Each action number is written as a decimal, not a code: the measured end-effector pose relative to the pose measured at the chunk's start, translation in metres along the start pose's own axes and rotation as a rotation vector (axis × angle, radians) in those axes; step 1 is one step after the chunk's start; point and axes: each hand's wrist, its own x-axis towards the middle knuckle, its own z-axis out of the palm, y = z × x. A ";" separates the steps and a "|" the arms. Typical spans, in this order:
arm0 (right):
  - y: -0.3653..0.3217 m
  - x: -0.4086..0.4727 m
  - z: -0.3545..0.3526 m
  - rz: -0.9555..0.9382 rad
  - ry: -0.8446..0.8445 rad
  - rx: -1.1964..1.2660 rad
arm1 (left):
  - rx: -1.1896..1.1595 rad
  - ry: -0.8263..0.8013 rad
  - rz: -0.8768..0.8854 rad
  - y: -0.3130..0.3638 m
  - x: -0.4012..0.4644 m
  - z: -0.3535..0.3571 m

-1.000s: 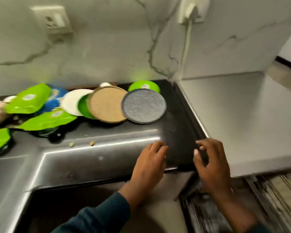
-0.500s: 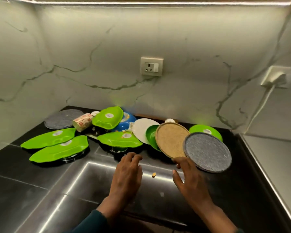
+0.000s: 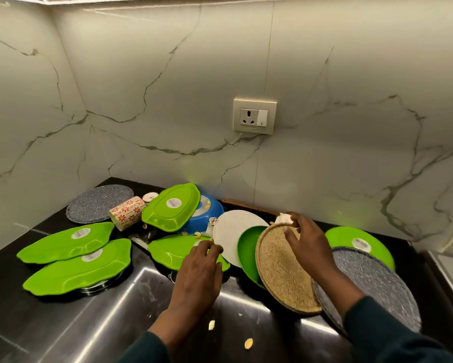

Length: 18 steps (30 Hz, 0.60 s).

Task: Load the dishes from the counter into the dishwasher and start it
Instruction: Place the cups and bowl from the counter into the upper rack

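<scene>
Dishes lie piled on the black counter against the marble wall. My right hand grips the top rim of a tan speckled plate, which leans on a green round plate and a white plate. A grey speckled plate overlaps the tan one on the right. My left hand reaches over a green leaf-shaped plate, fingertips bent at its far edge beside the white plate. The dishwasher is out of view.
More leaf-shaped plates, a blue bowl, a flowered cup on its side, another grey plate and a green plate crowd the counter. Food crumbs dot the steel surface. A wall socket sits above.
My view swung left from the dishwasher side to the dish pile. Both hands moved forward; the right took hold of the tan plate's rim, the left reached the leaf-shaped plate.
</scene>
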 end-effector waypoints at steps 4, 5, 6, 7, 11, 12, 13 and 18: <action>0.009 0.061 0.018 0.077 -0.091 -0.161 | 0.021 0.009 -0.048 -0.008 0.029 0.015; 0.011 0.075 0.025 0.095 -0.126 -0.212 | 0.032 0.004 -0.057 -0.012 0.036 0.019; 0.013 0.085 0.031 0.121 -0.163 -0.257 | 0.039 0.000 -0.069 -0.015 0.040 0.021; 0.016 0.095 0.036 0.155 -0.210 -0.296 | 0.041 -0.001 -0.084 -0.018 0.045 0.023; 0.034 0.124 0.062 0.336 -0.497 -0.339 | 0.052 -0.016 -0.141 -0.029 0.055 0.033; 0.037 0.128 0.066 0.364 -0.559 -0.340 | 0.054 -0.023 -0.143 -0.031 0.055 0.035; 0.039 0.131 0.070 0.382 -0.595 -0.341 | 0.054 -0.033 -0.146 -0.034 0.055 0.037; 0.037 0.130 0.080 0.431 -0.474 -0.289 | 0.058 -0.049 -0.175 -0.038 0.055 0.041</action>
